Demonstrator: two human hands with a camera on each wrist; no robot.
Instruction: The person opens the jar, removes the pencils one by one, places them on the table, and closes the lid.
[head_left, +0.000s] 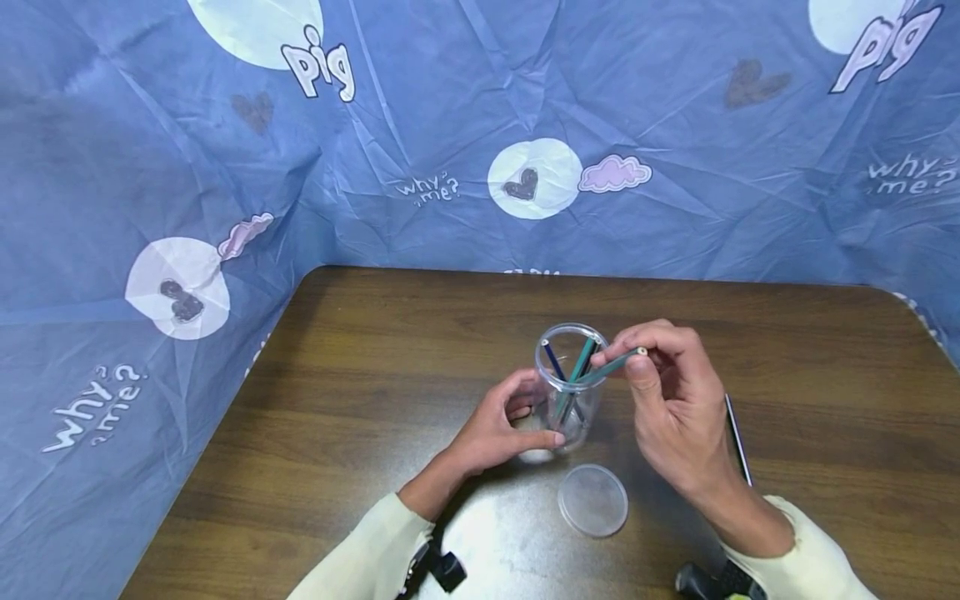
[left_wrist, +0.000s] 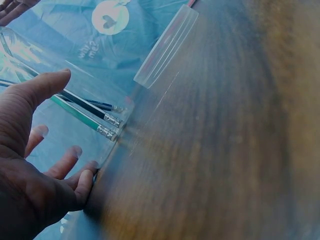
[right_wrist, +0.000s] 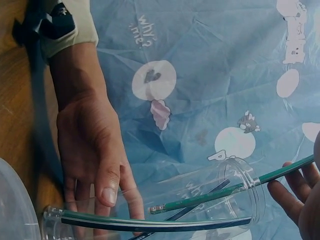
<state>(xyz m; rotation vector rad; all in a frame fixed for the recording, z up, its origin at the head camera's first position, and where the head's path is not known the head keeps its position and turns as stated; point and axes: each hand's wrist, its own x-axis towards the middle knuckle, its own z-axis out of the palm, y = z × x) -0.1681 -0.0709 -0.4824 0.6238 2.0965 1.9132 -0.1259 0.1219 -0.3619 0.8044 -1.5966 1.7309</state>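
A clear plastic jar (head_left: 590, 414) stands upright on the table. My left hand (head_left: 487, 429) holds it low down, thumb at the front and fingers around the far left side. My right hand (head_left: 678, 408) pinches a green pencil (head_left: 621, 362) near its upper end. That pencil slants over the rim, and in the right wrist view its eraser end (right_wrist: 157, 209) is inside the jar. Another green pencil (left_wrist: 82, 116), a black pencil (left_wrist: 90, 106) and a dark blue pencil (head_left: 552, 358) lean inside, eraser ends down. The round clear lid (head_left: 592, 500) lies flat in front of the jar.
A dark pencil (head_left: 738, 440) lies on the brown wooden table (head_left: 375, 350), right of my right hand and partly hidden by it. Black gear (head_left: 697, 581) sits by the right sleeve. A blue printed cloth (head_left: 420, 108) hangs behind and to the left.
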